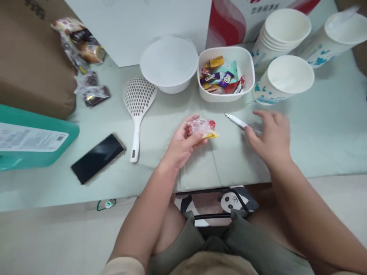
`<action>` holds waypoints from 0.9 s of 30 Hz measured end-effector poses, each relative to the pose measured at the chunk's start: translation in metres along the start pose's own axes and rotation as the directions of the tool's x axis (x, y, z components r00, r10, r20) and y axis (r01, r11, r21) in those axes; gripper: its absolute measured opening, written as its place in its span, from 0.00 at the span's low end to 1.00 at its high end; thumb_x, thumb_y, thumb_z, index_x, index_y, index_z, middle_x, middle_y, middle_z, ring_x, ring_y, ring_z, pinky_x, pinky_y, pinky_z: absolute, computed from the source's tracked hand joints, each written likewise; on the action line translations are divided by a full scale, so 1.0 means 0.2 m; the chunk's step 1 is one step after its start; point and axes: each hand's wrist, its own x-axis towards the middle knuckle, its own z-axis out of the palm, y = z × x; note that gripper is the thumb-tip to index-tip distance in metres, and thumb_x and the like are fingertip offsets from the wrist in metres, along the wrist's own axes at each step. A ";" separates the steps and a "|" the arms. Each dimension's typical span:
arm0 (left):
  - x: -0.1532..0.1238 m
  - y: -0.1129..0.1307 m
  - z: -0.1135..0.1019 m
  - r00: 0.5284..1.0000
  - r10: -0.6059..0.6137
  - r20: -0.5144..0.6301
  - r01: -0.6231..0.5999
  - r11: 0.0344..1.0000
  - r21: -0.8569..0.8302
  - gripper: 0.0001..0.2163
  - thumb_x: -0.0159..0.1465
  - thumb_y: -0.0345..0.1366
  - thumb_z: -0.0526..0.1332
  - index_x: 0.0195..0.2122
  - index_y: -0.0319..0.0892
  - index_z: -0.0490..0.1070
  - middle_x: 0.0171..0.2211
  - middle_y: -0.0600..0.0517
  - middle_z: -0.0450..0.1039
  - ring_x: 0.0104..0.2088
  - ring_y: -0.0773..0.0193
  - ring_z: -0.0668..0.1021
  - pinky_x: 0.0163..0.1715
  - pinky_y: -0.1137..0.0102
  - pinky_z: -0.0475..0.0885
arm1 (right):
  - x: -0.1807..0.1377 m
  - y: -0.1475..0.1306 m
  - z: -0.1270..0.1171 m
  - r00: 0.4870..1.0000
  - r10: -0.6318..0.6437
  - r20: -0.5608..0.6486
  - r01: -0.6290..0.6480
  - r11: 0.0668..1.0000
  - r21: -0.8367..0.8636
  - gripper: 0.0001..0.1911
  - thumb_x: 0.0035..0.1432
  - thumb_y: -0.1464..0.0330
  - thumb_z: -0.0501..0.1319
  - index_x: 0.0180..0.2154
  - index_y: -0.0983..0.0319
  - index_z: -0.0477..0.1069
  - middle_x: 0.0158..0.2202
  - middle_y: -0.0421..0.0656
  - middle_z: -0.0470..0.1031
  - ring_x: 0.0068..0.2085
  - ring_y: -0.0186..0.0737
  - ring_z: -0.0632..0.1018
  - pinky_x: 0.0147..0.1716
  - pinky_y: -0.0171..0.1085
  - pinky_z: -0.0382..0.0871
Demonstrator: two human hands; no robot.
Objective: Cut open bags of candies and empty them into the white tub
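Observation:
My left hand (183,143) is closed around a small clear plastic packet (202,126) with red pieces and a yellow edge showing. To its right, my right hand (271,139) hovers over the table, thumb and fingers spread. Its thumb is at the near end of a slim white tool with a metal tip (236,121), perhaps a small cutter; whether they touch I cannot tell. Behind the hands are a white tub (226,97) of wrapped sweets and a round white bowl (169,63).
A white slotted ladle (136,126) and a phone (98,158) lie to the left, near a green jug (37,133). Wrapped snacks (91,89) sit by a brown box (34,65). Paper cups (286,80) stand at the right, before a white and red box (172,23).

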 end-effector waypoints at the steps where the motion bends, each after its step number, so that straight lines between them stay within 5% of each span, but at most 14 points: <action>1: 0.02 -0.01 0.00 0.999 0.030 -0.022 -0.030 0.999 0.017 0.28 0.50 0.36 0.78 0.51 0.48 0.71 0.43 0.54 0.78 0.41 0.65 0.83 0.34 0.75 0.79 | 0.00 0.04 0.00 0.997 0.021 0.068 -0.020 1.000 -0.022 0.24 0.60 0.60 0.62 0.55 0.64 0.76 0.49 0.58 0.77 0.50 0.62 0.76 0.52 0.58 0.70; 4: 0.08 -0.03 -0.01 0.996 0.074 -0.059 -0.072 0.997 0.024 0.27 0.47 0.39 0.80 0.44 0.46 0.69 0.36 0.56 0.78 0.34 0.68 0.83 0.27 0.78 0.76 | 0.00 0.10 0.01 0.981 0.025 0.194 -0.020 0.999 -0.028 0.20 0.63 0.60 0.59 0.51 0.63 0.78 0.43 0.56 0.77 0.45 0.58 0.75 0.48 0.55 0.70; 8: 0.12 -0.03 0.01 0.997 0.068 -0.045 -0.069 0.998 -0.006 0.26 0.43 0.35 0.82 0.42 0.44 0.73 0.37 0.55 0.80 0.35 0.70 0.83 0.31 0.79 0.78 | -0.01 0.05 -0.01 0.980 0.093 0.173 -0.100 0.994 0.033 0.14 0.65 0.62 0.56 0.44 0.62 0.76 0.38 0.53 0.77 0.39 0.52 0.75 0.40 0.47 0.69; 11: 0.13 -0.02 0.02 0.998 0.061 -0.023 -0.060 0.998 0.033 0.28 0.43 0.36 0.82 0.44 0.44 0.76 0.38 0.54 0.81 0.34 0.70 0.83 0.29 0.80 0.77 | -0.03 -0.02 -0.08 0.971 0.150 0.185 -0.200 0.935 0.293 0.09 0.65 0.63 0.55 0.40 0.59 0.72 0.29 0.44 0.74 0.29 0.42 0.72 0.31 0.41 0.66; 14: 0.13 -0.03 0.01 0.997 0.073 0.012 -0.074 0.989 0.129 0.25 0.46 0.45 0.82 0.41 0.43 0.78 0.32 0.55 0.78 0.23 0.75 0.74 0.15 0.81 0.64 | -0.09 -0.09 -0.15 0.971 0.042 0.236 -0.178 0.788 0.590 0.09 0.68 0.64 0.54 0.44 0.58 0.71 0.24 0.37 0.71 0.22 0.35 0.68 0.25 0.36 0.63; 16: 0.13 -0.04 -0.01 0.996 0.089 0.024 -0.091 0.983 0.156 0.25 0.47 0.52 0.80 0.39 0.42 0.78 0.28 0.57 0.74 0.20 0.77 0.69 0.13 0.80 0.60 | -0.13 -0.14 -0.16 0.966 -0.069 0.250 -0.130 0.705 0.697 0.13 0.69 0.67 0.54 0.52 0.57 0.70 0.25 0.35 0.73 0.22 0.33 0.69 0.24 0.34 0.63; 20: 0.12 -0.07 0.00 0.987 0.158 0.025 -0.159 0.978 0.132 0.31 0.47 0.66 0.74 0.35 0.41 0.76 0.29 0.53 0.76 0.27 0.69 0.79 0.26 0.75 0.75 | -0.19 -0.22 -0.13 0.943 -0.197 0.268 -0.091 0.623 0.777 0.18 0.70 0.71 0.55 0.60 0.55 0.68 0.29 0.35 0.78 0.22 0.30 0.70 0.25 0.33 0.65; 27: 0.10 -0.09 0.03 0.987 0.161 -0.008 -0.161 0.986 0.035 0.34 0.49 0.73 0.66 0.33 0.44 0.72 0.25 0.53 0.74 0.31 0.58 0.84 0.30 0.68 0.79 | -0.26 -0.33 -0.04 0.924 -0.300 0.236 -0.058 0.500 0.864 0.25 0.73 0.72 0.52 0.66 0.47 0.62 0.42 0.40 0.79 0.32 0.31 0.77 0.32 0.34 0.73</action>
